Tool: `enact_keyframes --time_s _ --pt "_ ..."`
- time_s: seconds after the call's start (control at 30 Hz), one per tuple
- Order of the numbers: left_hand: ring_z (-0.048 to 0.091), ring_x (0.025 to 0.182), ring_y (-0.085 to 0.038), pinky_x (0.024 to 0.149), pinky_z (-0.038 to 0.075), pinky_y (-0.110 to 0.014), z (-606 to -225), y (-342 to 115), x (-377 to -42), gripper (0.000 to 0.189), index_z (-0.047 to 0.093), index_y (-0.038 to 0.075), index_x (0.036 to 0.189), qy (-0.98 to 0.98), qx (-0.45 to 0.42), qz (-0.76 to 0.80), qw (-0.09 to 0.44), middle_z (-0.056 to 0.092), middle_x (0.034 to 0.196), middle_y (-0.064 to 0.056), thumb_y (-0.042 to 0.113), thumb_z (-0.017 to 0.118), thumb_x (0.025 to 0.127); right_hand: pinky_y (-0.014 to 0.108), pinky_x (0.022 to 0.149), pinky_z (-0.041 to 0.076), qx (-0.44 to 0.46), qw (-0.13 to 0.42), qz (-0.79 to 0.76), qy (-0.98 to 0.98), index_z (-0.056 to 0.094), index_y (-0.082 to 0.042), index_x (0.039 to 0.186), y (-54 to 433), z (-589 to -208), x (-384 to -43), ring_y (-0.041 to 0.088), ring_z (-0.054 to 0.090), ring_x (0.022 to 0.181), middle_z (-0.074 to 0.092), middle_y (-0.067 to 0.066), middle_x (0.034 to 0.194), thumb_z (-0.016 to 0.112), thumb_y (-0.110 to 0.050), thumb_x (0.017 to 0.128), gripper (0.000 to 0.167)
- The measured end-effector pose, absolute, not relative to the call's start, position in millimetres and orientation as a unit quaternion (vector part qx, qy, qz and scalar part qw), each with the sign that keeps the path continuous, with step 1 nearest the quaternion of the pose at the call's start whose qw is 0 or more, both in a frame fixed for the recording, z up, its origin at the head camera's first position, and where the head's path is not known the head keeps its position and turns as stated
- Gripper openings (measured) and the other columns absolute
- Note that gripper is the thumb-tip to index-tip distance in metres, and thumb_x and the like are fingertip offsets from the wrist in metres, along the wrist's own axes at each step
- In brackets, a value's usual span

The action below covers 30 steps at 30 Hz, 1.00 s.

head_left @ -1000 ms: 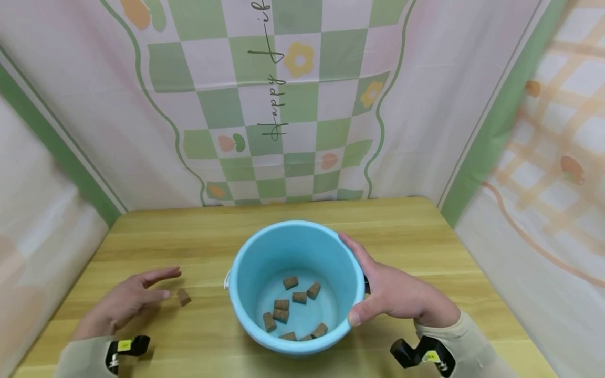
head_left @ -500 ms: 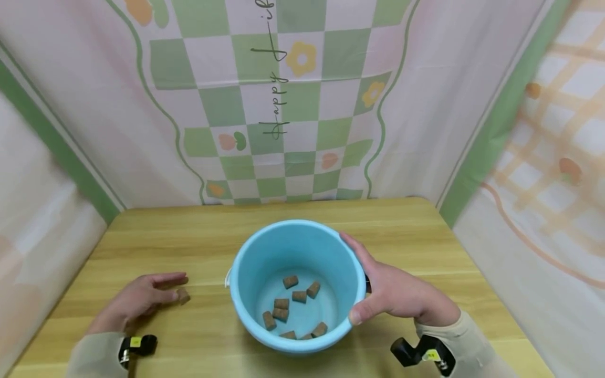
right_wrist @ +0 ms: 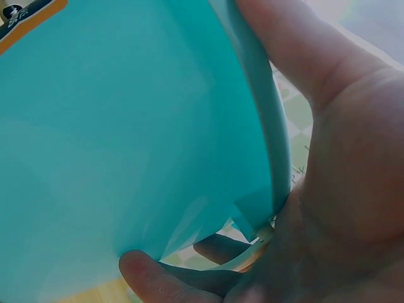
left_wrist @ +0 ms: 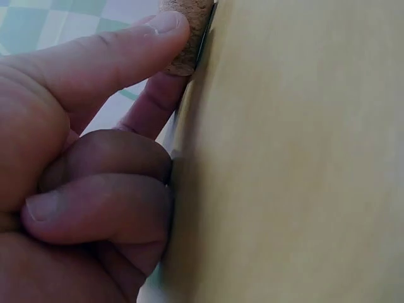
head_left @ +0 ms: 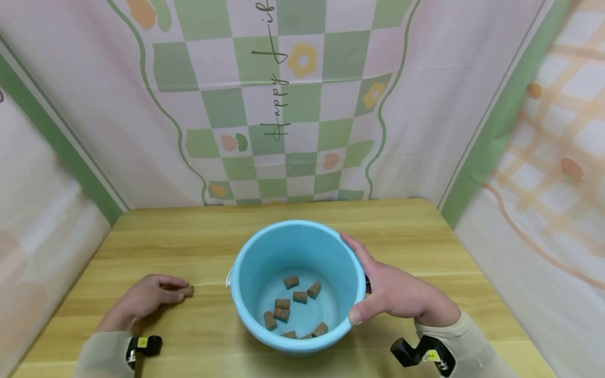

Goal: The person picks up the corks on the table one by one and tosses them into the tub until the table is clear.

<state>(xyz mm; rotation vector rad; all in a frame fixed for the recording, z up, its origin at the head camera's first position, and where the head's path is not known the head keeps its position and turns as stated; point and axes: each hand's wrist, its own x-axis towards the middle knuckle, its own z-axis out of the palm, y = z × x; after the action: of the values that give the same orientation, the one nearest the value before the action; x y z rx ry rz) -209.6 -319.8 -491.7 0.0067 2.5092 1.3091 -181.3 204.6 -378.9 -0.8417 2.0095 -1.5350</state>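
Note:
At the left of the head view, my left hand point(head_left: 148, 297) pinches a small brown cork point(head_left: 189, 291) between thumb and index finger, low over the wooden table. The left wrist view shows the thumb tip pressed to the cork point(left_wrist: 198, 31), with the other fingers curled beneath against the tabletop. My right hand point(head_left: 399, 290) grips the right rim of a light-blue bucket point(head_left: 293, 244), thumb on the near side. Seen from the right wrist, its fingers reach round the outer wall of the bucket point(right_wrist: 139, 139), by the handle. Several corks point(head_left: 281, 310) lie scattered on the bucket's floor.
The wooden table point(head_left: 156, 236) ends at a wall hung with green-and-white checked cloth point(head_left: 302, 105). Patterned cloth also hangs on the left and right sides. A thin white handle point(head_left: 229, 278) hangs at the bucket's left side.
My left hand has moved right to the lone cork on the table and closed thumb and finger on it, shifting it slightly. The right hand and bucket have stayed in place.

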Motion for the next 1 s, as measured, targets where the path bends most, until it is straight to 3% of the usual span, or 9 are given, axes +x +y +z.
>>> enact_keyframes --time_s 0.57,0.63,0.7,0.83,0.9,1.0 --pt "0.051 0.121 -0.038 0.099 0.037 -0.057 -489 -313 -214 0.032 0.074 0.007 0.117 0.886 0.001 0.445 0.129 0.065 0.125 -0.014 0.023 0.076 0.089 0.054 0.091 0.048 -0.307 0.236 -0.563 0.730 -0.006 -0.037 0.157 203 -380 -181 0.044 0.051 0.119 0.035 0.022 0.149 0.088 -0.009 0.074 0.129" --pt "0.054 0.113 -0.036 0.093 0.043 -0.052 -488 -313 -213 0.032 0.072 0.006 0.119 0.885 -0.002 0.447 0.130 0.064 0.125 -0.015 0.022 0.074 0.091 0.053 0.092 0.048 -0.303 0.238 -0.563 0.731 -0.006 -0.039 0.157 203 -380 -181 0.043 0.051 0.120 0.035 0.020 0.149 0.088 -0.009 0.074 0.129" --pt "0.059 0.095 -0.029 0.081 0.049 -0.042 -488 -313 -213 0.032 0.071 0.006 0.121 0.877 -0.018 0.461 0.137 0.065 0.122 -0.013 0.020 0.073 0.092 0.053 0.092 0.048 -0.308 0.235 -0.561 0.732 -0.006 -0.038 0.157 202 -379 -181 0.043 0.050 0.120 0.035 0.021 0.149 0.088 -0.008 0.074 0.129" --pt "0.051 0.066 -0.015 0.058 0.047 -0.029 -489 -311 -211 0.035 0.067 0.003 0.127 0.834 -0.051 0.530 0.148 0.068 0.115 -0.009 0.015 0.070 0.094 0.052 0.091 0.048 -0.312 0.230 -0.555 0.736 -0.006 -0.036 0.157 202 -379 -181 0.043 0.051 0.119 0.036 0.022 0.148 0.087 -0.009 0.074 0.128" --pt "0.049 0.063 -0.012 0.057 0.047 -0.028 -488 -310 -211 0.037 0.065 0.001 0.129 0.818 -0.051 0.555 0.144 0.068 0.115 -0.010 0.014 0.069 0.095 0.052 0.090 0.049 -0.312 0.229 -0.555 0.737 -0.006 -0.036 0.158 203 -378 -180 0.043 0.051 0.119 0.036 0.022 0.148 0.088 -0.009 0.074 0.128" --pt "0.057 0.080 -0.009 0.067 0.051 -0.029 -484 -308 -210 0.039 0.063 0.000 0.131 0.820 -0.034 0.559 0.121 0.067 0.121 -0.013 0.018 0.068 0.096 0.052 0.089 0.049 -0.311 0.227 -0.555 0.738 -0.005 -0.037 0.158 204 -379 -180 0.043 0.051 0.119 0.035 0.022 0.147 0.088 -0.010 0.074 0.128"
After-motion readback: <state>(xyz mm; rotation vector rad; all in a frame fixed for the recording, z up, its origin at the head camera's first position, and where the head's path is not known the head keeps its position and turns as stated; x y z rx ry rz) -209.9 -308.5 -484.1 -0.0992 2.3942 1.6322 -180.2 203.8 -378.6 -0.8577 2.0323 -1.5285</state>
